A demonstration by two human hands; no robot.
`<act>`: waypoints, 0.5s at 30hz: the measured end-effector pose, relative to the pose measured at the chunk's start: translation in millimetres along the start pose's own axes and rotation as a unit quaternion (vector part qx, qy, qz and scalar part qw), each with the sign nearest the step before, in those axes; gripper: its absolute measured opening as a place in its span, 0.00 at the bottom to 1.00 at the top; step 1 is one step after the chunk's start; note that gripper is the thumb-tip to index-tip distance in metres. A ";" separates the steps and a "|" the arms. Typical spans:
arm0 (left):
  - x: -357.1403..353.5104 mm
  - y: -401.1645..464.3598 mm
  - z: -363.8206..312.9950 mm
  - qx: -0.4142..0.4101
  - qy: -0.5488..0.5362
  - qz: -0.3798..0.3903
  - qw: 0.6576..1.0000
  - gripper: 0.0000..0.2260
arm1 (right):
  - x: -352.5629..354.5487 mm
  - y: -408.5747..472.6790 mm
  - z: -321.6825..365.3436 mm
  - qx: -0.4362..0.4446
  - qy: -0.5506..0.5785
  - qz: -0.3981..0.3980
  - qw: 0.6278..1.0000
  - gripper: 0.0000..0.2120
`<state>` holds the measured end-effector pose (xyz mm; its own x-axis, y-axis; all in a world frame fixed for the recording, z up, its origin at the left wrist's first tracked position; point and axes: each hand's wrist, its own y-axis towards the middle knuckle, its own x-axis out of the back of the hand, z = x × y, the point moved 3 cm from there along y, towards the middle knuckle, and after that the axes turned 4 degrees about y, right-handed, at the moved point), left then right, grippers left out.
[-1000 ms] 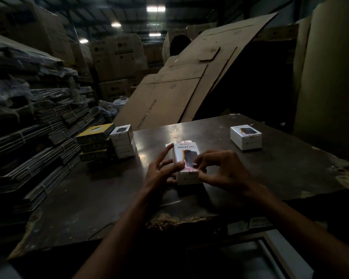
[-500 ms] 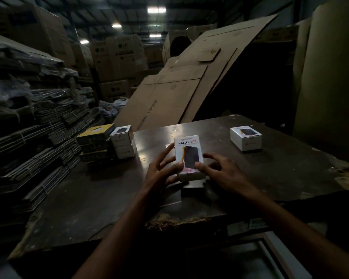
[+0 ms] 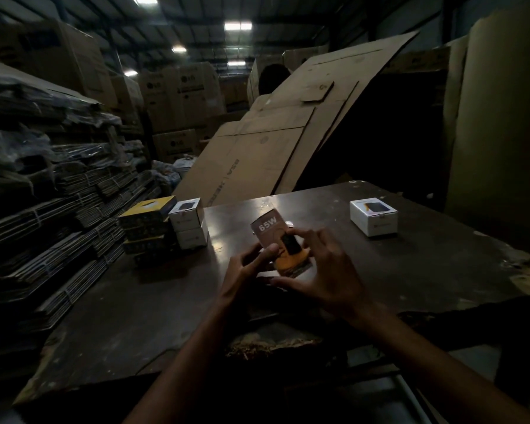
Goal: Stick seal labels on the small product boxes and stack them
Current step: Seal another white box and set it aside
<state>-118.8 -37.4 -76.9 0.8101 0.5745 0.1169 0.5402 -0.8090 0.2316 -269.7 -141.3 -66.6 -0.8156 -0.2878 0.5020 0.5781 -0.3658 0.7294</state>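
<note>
hands at near table edge (image 3: 441, 289) — left hand (image 3: 245, 270) and right hand (image 3: 325, 270) both curled round tilted product box (image 3: 277, 237) marked 65w, held above the dark top. further left, stack of small boxes (image 3: 188, 223) beside yellow-topped boxes (image 3: 147, 209); far right, lone white box (image 3: 374, 216).

A dark, worn table (image 3: 410, 270) with a chipped, ragged near edge fills the middle of the view. At its far left corner sit a stack of yellow-topped boxes (image 3: 147, 228) and, just beside it, two stacked white boxes (image 3: 188, 223). A single white box (image 3: 374, 216) lies alone near the far right edge.
</note>
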 end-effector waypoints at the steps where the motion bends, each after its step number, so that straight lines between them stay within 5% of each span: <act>1: 0.6 -0.4 -0.3 0.005 0.007 -0.002 1.000 0.29 | -0.1 -0.3 5.6 0.016 0.027 0.011 0.999 0.39; 7: 4.2 7.2 9.9 0.033 -0.081 -0.009 0.996 0.25 | 3.2 1.9 15.8 -0.016 0.170 0.029 0.985 0.15; 15: 7.1 13.7 9.0 -0.003 -0.034 -0.038 0.999 0.34 | 10.6 6.8 16.6 -0.070 0.232 0.012 0.970 0.14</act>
<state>-103.5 -45.5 -81.6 0.7807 0.6240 0.0339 0.5993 -0.7629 0.2425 -274.8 -132.1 -48.6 -0.7206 -0.6535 0.2316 0.6219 -0.4615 0.6327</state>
